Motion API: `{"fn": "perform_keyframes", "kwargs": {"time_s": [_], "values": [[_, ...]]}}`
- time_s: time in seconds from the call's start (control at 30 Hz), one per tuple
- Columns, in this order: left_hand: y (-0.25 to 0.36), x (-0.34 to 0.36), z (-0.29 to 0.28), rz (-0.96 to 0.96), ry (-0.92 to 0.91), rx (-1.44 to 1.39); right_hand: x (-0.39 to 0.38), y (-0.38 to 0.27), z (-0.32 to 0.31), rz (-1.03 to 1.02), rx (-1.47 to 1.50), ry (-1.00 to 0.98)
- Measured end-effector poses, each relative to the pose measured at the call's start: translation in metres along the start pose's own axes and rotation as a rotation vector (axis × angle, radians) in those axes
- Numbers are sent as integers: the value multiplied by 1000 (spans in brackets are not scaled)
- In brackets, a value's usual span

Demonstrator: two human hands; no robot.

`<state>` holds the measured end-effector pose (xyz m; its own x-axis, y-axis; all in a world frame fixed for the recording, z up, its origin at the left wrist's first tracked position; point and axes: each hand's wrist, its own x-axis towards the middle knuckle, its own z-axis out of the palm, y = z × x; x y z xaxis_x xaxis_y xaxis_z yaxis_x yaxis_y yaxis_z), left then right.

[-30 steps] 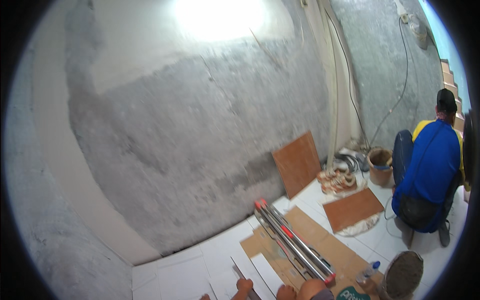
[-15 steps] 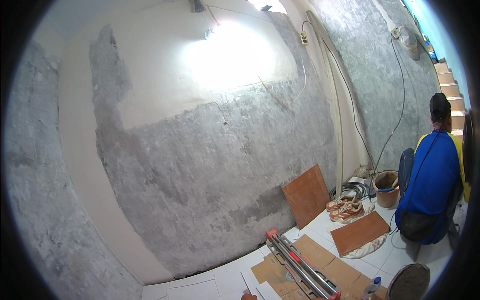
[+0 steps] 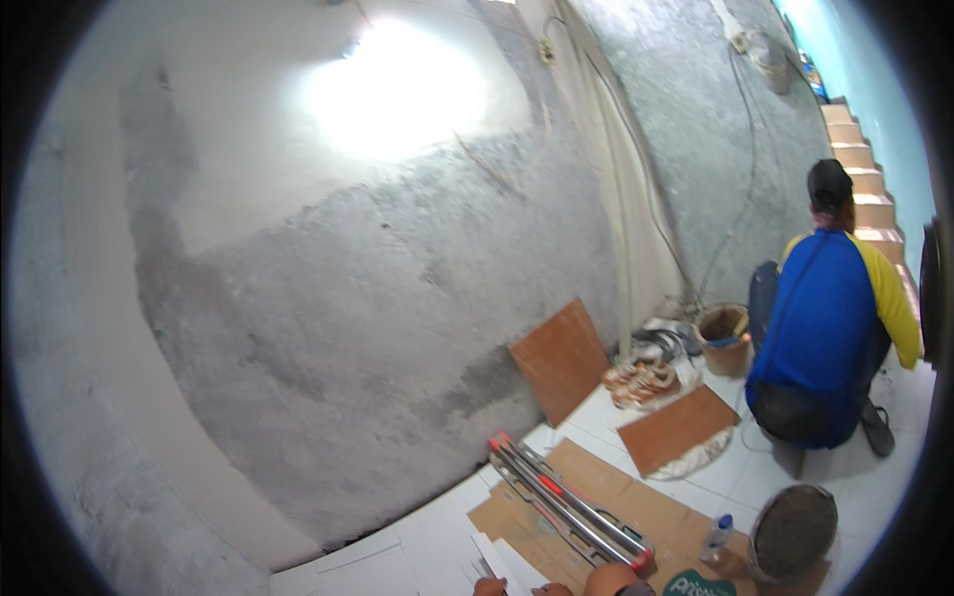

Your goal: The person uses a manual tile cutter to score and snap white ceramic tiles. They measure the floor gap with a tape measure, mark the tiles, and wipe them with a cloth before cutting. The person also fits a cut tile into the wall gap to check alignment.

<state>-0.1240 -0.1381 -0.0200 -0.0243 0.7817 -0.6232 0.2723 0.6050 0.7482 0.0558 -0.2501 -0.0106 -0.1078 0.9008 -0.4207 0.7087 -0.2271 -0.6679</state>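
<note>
Before you stands the grey, patchy wall (image 3: 378, 298), and on your right squats a co-worker (image 3: 820, 328) in blue. The cardboard (image 3: 676, 521) carries a long tile cutter (image 3: 576, 507). To its left lies the white tile piece (image 3: 522, 568), near the lower edge. Just beside it is your hand (image 3: 489, 587), cut off; I cannot tell which one, nor whether it grips

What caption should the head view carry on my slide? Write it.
A bare hand near white strips, a red-ended metal tool on cardboard, and a co-worker in blue and yellow crouching beyond.
</note>
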Motion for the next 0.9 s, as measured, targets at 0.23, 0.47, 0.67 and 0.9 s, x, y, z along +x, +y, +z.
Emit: {"fn": "perform_keyframes", "kwargs": {"time_s": [0.23,0.47,0.67,0.9], "values": [[-37,-5,21,-77,-43,9,9,32,38,-104,158,-206],[-56,17,14,59,-12,244,-18,-19,8,104,-97,28],[-68,15,18,141,94,514,-22,-26,12,74,-148,-21],[-20,-9,43,34,10,843,-25,-28,-11,17,-183,145]]}}
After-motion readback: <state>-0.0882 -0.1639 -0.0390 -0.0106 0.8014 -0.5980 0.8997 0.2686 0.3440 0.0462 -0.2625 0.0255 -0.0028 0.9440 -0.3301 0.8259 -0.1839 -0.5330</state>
